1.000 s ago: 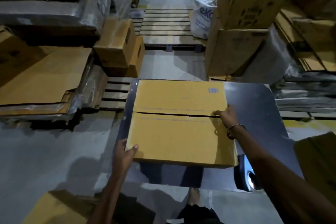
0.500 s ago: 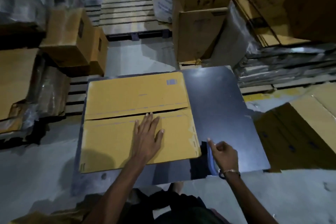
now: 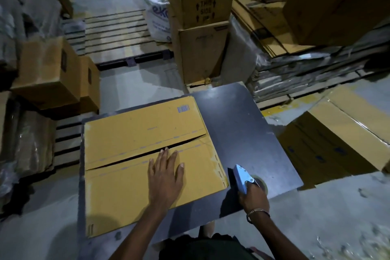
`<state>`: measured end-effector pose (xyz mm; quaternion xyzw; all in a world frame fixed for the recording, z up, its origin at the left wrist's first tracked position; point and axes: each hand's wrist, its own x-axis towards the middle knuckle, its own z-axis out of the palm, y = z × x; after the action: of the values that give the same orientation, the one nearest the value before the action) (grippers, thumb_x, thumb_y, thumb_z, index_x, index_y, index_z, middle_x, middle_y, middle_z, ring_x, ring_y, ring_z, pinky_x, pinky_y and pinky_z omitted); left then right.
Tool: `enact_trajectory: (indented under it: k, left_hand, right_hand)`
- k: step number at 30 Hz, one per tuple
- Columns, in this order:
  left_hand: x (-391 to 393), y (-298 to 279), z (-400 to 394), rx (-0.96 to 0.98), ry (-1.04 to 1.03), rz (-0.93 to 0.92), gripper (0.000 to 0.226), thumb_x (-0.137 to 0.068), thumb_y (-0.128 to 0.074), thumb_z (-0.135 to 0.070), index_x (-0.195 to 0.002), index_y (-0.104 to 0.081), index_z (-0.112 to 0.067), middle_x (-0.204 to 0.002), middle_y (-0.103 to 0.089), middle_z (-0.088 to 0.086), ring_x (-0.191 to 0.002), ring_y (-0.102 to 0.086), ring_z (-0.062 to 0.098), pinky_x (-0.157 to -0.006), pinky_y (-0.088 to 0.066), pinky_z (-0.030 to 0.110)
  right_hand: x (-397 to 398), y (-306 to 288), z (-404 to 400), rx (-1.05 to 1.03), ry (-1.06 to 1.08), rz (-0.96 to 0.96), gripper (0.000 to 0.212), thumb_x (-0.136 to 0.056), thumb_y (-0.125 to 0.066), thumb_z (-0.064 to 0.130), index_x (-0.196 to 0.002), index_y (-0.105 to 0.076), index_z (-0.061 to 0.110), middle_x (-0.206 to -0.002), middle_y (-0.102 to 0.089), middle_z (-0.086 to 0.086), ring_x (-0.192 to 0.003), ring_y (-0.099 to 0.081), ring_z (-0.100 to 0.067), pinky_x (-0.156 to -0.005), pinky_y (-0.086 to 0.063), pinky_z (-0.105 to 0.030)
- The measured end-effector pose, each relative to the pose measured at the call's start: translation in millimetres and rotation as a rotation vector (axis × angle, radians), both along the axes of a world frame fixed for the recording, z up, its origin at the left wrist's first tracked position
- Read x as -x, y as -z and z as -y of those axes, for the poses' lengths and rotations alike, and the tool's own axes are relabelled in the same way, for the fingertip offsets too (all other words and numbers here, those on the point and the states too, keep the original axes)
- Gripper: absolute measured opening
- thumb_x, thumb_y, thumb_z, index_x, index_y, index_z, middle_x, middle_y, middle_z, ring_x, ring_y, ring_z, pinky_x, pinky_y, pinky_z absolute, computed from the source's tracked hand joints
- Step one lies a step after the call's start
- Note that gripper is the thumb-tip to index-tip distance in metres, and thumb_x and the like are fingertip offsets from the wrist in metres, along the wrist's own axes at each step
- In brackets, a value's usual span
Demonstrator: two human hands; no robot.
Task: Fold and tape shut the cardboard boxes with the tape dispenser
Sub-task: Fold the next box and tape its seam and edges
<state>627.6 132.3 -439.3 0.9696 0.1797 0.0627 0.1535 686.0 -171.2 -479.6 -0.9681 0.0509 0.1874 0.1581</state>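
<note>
upper brown cardboard carton: "THIS SIDE UP", with arrows
white plastic sack: blue "eko", cut off; smaller print unreadable

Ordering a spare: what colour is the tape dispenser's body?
Light blue tape dispenser, gripped by the right hand; head view.

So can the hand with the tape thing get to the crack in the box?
Probably yes. The right hand grips the tape dispenser just beside the cardboard box, and nothing lies between it and the seam's right end. The left hand presses the near flap, below the seam.
</note>
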Motion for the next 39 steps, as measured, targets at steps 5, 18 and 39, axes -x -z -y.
enact_trajectory:
  k: [5, 18, 39]
  left_hand:
    - [-1.1, 1.6, -5.1, 0.101, -0.006, 0.036, 0.055, -0.105, -0.040, -0.057, -0.148, -0.058, -0.030, -0.165, -0.043, -0.001, -0.155, -0.033, 0.017, -0.128, -0.015, 0.045]
    - [-70.5, -79.8, -78.5, 1.237, -0.412, 0.189, 0.011, -0.104, -0.065, -0.019, -0.111, -0.071, -0.024, -0.110, -0.077, 0.008, -0.091, -0.074, 0.019, -0.083, -0.059, 0.036]
    - [30.2, -80.3, -188.3, 1.554, -0.428, 0.119, 0.021, -0.101, -0.067, -0.011, -0.119, -0.075, -0.007, -0.116, -0.078, 0.012, -0.101, -0.073, 0.024, -0.085, -0.060, 0.032]
  right_hand:
    - [-6.3, -32.2, -18.6, -0.036, 0.061, 0.116, 0.023, -0.080, -0.080, 0.022, -0.099, -0.070, 0.014, -0.095, -0.073, -0.006, -0.087, -0.070, -0.027, -0.070, -0.058, -0.035]
    - [-61.6, -170.9, -146.9, -0.288, -0.484, 0.374, 0.031, -0.080, -0.077, 0.032, -0.100, -0.073, 0.008, -0.108, -0.071, -0.003, -0.085, -0.066, -0.035, -0.063, -0.050, -0.038]
    - [-66.0, -154.3, -286.8, -0.616, -0.924, -0.321, 0.026, -0.079, -0.086, 0.044, -0.075, -0.073, 0.022, -0.068, -0.056, 0.010, -0.062, -0.048, -0.009, -0.059, -0.033, -0.031]
